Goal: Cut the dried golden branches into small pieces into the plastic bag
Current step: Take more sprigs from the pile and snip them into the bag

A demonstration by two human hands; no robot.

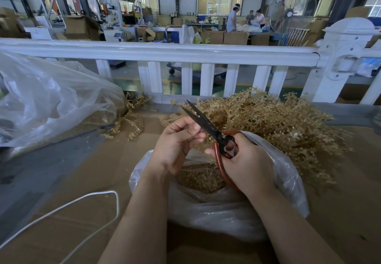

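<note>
With my right hand (245,160) gripping the red-handled black scissors (208,128), blades parted, and my left hand (177,142) pinching a dried golden sprig (201,143) over the clear plastic bag (288,179), I figured short snips near the fingers would drop pieces inside.

Single head-worn view looked forward and down, close over the worktop (82,181); railing (165,52) at 12 o'clock.

The right hand (245,160) covers most of the red handles of the black-bladed scissors (208,126). Whether the left hand (177,142) pinches a golden sprig cannot be told. Below the grip, both forearms hide part of the clear plastic bag (288,183).
</note>
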